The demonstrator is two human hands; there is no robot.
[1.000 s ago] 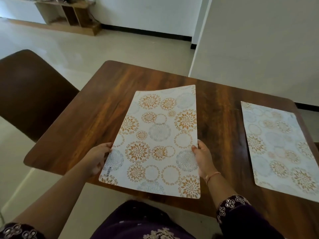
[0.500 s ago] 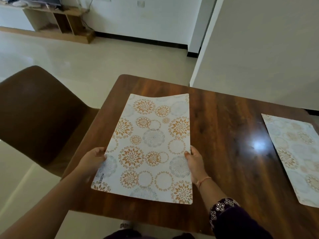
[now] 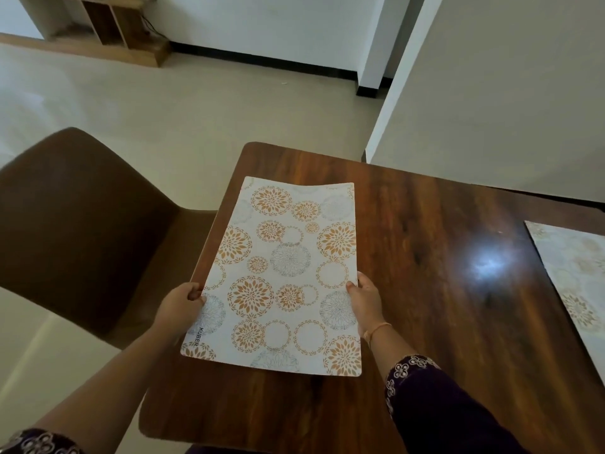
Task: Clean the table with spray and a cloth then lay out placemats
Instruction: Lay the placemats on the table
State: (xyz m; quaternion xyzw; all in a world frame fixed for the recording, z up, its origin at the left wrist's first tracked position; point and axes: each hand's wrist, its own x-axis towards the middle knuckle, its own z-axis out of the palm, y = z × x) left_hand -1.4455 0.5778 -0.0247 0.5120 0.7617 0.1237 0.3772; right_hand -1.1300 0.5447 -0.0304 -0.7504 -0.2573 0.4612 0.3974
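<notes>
A white placemat (image 3: 284, 273) printed with orange and grey circles hangs just above the left end of the dark wooden table (image 3: 425, 290). My left hand (image 3: 180, 306) grips its left edge and my right hand (image 3: 366, 303) grips its right edge. The mat's left side reaches past the table's left edge. A second placemat (image 3: 576, 276) of the same pattern lies flat at the table's right end, partly cut off by the frame. No spray bottle or cloth is in view.
A brown chair (image 3: 82, 231) stands just left of the table's left edge. A white wall (image 3: 491, 93) rises behind the table's far side. Pale floor stretches to a low wooden shelf unit (image 3: 104, 24) at the far left.
Both hands have carried the held placemat leftward toward the table's left end. My view has swung left, so the chair shows more and the second placemat slides to the right edge.
</notes>
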